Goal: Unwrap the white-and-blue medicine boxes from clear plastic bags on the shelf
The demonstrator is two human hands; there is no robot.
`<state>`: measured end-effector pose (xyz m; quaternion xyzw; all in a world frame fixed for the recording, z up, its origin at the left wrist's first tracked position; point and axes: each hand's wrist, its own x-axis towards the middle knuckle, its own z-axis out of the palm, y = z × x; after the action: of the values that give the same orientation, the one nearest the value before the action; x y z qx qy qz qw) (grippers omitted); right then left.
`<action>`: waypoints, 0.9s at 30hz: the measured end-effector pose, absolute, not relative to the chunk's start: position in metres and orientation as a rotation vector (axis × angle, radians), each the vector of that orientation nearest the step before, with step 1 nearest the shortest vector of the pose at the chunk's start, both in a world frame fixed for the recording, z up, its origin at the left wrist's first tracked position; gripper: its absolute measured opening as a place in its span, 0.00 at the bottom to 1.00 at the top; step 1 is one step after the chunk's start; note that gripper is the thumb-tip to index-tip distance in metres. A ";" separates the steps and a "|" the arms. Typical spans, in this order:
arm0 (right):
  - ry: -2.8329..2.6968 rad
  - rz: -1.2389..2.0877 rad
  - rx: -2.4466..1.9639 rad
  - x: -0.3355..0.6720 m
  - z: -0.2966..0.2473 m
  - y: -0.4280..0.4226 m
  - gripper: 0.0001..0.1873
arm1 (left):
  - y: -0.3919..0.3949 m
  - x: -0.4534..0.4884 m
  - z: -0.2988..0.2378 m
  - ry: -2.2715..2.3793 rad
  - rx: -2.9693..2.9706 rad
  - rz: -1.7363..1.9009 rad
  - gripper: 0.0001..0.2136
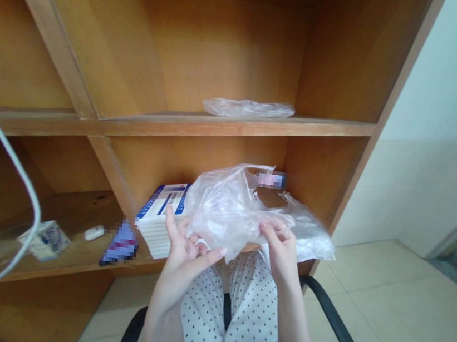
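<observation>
A clear plastic bag (223, 209), crumpled and partly puffed out, hangs between my two hands in front of the lower shelf. My right hand (280, 242) pinches its right side between thumb and fingers. On the left, my left hand (187, 247) has its fingers spread and touches the bag's lower left part. Just behind that hand, a stack of white boxes with blue print (162, 213) stands on the shelf. More clear plastic bags (312, 235) lie at the shelf's right end, beyond my right hand.
Another flat clear bag (247, 108) lies on the shelf above. The left compartment holds a small printed box (47, 240), a white object (94, 233) and a blue item (121, 244). A white cable (27, 184) curves across the left. Black chair arms (338, 325) flank my lap.
</observation>
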<state>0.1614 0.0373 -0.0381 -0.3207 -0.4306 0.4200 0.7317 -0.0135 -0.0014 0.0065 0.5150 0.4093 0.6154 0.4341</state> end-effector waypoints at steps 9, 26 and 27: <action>-0.853 0.944 -0.729 0.142 -0.031 0.030 0.09 | 0.005 -0.008 0.001 1.211 1.611 1.739 0.50; -1.121 0.994 -0.678 0.151 -0.027 0.020 0.09 | 0.008 -0.007 0.002 1.542 1.307 2.255 0.20; -1.062 0.985 -0.659 0.152 -0.028 0.021 0.10 | 0.008 -0.009 0.002 1.504 1.259 2.268 0.19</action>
<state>0.1516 0.0214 -0.0281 -0.2959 -0.4767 0.4420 0.6999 -0.0092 0.0083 0.0025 0.4189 0.5002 0.7544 0.0715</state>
